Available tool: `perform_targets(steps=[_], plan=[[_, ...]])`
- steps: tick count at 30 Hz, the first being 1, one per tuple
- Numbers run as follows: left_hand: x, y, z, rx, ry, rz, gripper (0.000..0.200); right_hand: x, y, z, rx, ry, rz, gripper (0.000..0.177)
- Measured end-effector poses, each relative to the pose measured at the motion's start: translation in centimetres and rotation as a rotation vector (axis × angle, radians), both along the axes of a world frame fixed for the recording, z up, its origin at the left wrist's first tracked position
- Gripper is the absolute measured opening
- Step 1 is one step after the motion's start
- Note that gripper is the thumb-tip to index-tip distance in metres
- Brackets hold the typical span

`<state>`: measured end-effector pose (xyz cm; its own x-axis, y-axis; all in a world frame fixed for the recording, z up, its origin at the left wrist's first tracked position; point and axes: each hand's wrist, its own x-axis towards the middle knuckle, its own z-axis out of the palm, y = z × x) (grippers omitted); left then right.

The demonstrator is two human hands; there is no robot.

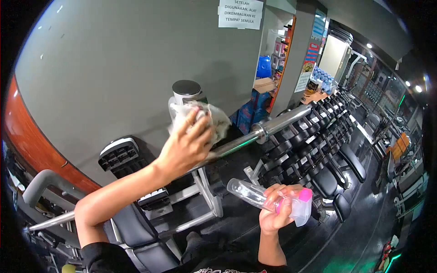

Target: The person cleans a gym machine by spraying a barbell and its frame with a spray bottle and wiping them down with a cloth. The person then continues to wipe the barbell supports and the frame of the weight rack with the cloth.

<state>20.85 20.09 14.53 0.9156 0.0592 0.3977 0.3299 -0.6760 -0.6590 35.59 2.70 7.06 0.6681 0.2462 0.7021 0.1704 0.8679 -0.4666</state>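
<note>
My left hand (186, 141) is raised at the centre, its fingers pressed on a crumpled whitish cloth (218, 123). The cloth covers part of a white canister with a dark round lid (186, 87) by the grey wall; whether the two touch is unclear. Just below the hand passes a metal barbell (236, 143). At the lower right my right hand (277, 211) is wrapped round a clear plastic bottle (246, 191) with a pink part and a translucent cap end, tilted with its base toward the upper left.
Racks of dumbbells (309, 141) run back to the right. A black padded bench (143, 236) stands at the lower left, beneath the left forearm. A printed sign (240, 13) hangs on the wall. Cardboard boxes (264, 85) stand behind the barbell's far end.
</note>
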Motion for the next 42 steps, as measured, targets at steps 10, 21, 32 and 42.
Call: perform_targets(steps=[10,21,32,42], plan=[[-0.9,-4.8,-2.9,-0.369,-0.127,0.132,0.042,1.2,-2.6,-3.1,-0.212,0.058,0.11,0.019],[-2.5,-12.3,-5.7,-1.423,-0.732,-0.178,0.05,1.2,-1.6,-1.5,-0.473,-0.545,0.266,0.021],[-2.5,-13.7,-10.8,-1.226,-0.992,-0.082,0.042,-2.2,-1.6,-5.1,-0.778,-0.351,0.564,0.022],[-2.7,-17.2,-14.0,-1.195,-0.717,0.021,0.097,-4.7,-2.9,-4.2,-0.748,-0.604,0.31,0.06]])
